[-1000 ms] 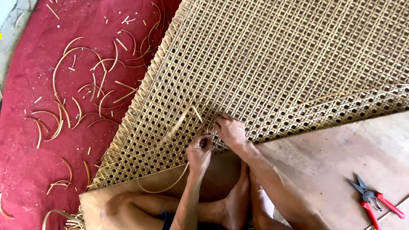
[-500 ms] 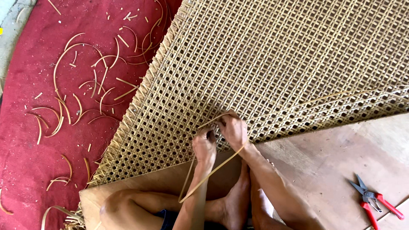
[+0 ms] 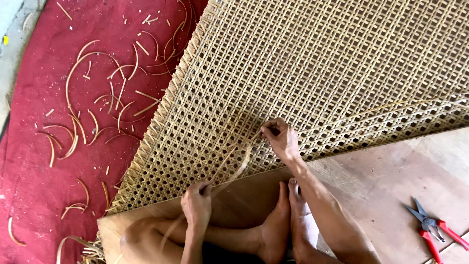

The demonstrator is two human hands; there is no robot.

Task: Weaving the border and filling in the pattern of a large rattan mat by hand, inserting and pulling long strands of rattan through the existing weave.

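A large sheet of woven cane mesh (image 3: 312, 68) lies across a wooden board (image 3: 391, 181). My right hand (image 3: 279, 138) rests on the mesh near its front edge and pinches a thin cane strip (image 3: 234, 168) where it enters the weave. My left hand (image 3: 196, 205) sits lower, off the mesh and over the board's front, gripping the same strip, which runs taut and blurred between the two hands. My bare feet (image 3: 283, 225) and folded leg (image 3: 146, 239) lie on the board just below the hands.
Red-handled cutters (image 3: 432, 230) lie on the board at the lower right. A red mat (image 3: 58, 98) on the left is strewn with several curled cane offcuts (image 3: 97, 107). A bundle of cane ends (image 3: 83, 247) shows at the bottom left.
My left hand has drawn back from the mesh edge toward my body, pulling the cane strip out longer. My right hand has stayed at the weave.
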